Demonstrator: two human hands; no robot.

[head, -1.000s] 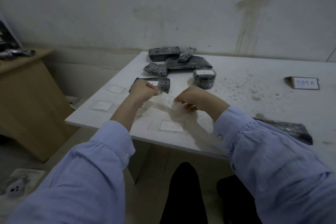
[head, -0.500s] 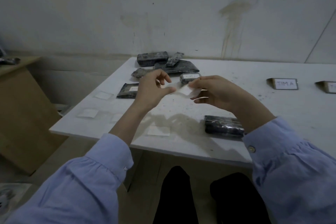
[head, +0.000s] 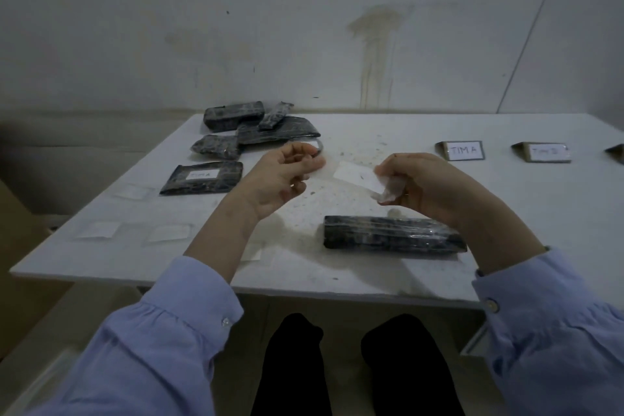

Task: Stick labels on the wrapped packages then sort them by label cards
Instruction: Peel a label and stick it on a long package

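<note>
Above the table (head: 506, 213), a label (head: 354, 176) is stretched flat between both hands.
Left hand (head: 280, 179) pinches one end, right hand (head: 425, 186) the other with what looks like crumpled clear backing, I'd guess to keep the tacky side from folding. A bare package (head: 391, 235) lies just beneath, seemingly next to take it. Farther left a labelled package (head: 202, 177) reads TIM A, a pile (head: 263, 125) waits at the back, and label cards (head: 464, 150) stand to the right for sorting.

stained pale wall (head: 371, 44), white table (head: 506, 213)
</note>
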